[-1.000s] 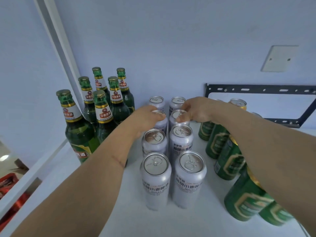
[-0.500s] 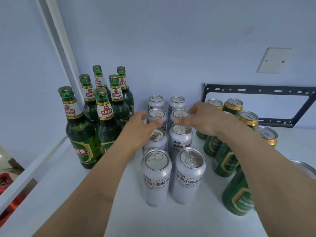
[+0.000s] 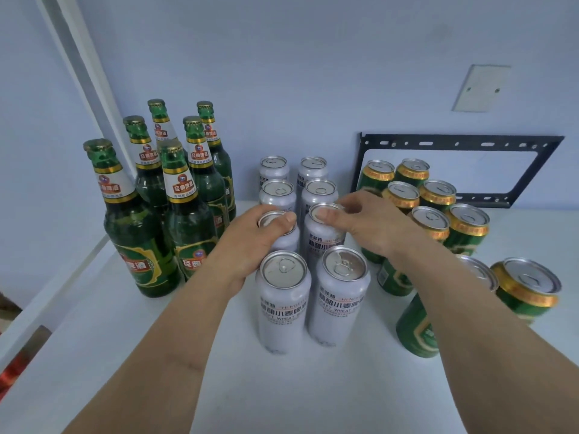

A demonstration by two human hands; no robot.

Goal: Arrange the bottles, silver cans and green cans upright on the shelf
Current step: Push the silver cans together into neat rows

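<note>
My left hand [image 3: 250, 242] wraps the top of the left silver can [image 3: 277, 228] in the third row back, thumb across its rim and fingers curled round its far side; my right hand [image 3: 372, 225] pinches the lid edge of the can beside it [image 3: 324, 228], thumb on the near rim, fingertips on the far one; so both grips are closed on cans, neither spread. The silver cans [image 3: 283, 299] stand upright in two columns in the middle of the white shelf [image 3: 282, 386], the green bottles [image 3: 138, 220] upright to their left near the corner, the green cans [image 3: 437, 195] upright in a looser group to the right, partly behind my right forearm.

I judge the step in hand to be squaring this pair into line with its neighbours; to do it well I would slide the cans flat on their bases and not lift by the rims, since a top-heavy hold tips a tall can easily; I would move both together so the two columns stay parallel, and watch my wrists, which hang close over the front pair; a careless brush there could knock one over; the right elbow must also keep off the nearest green cans, which look less neatly lined.
</note>
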